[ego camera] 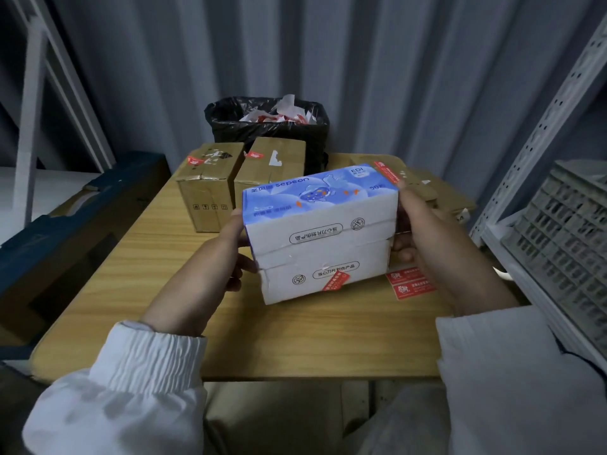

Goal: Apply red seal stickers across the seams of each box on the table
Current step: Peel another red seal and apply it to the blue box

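Over the wooden table (pixel 295 339), your left hand (pixel 220 257) at nine o'clock and right hand (pixel 437 244) at three o'clock grip the ends of the blue-and-white sepeon box (pixel 318 234), fingers curled round it.

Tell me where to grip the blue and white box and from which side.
Grip the blue and white box by its two short ends, the left hand from the left, the right hand from the right. It is long, and this probably leaves the white seam face toward you free for red seal stickers.
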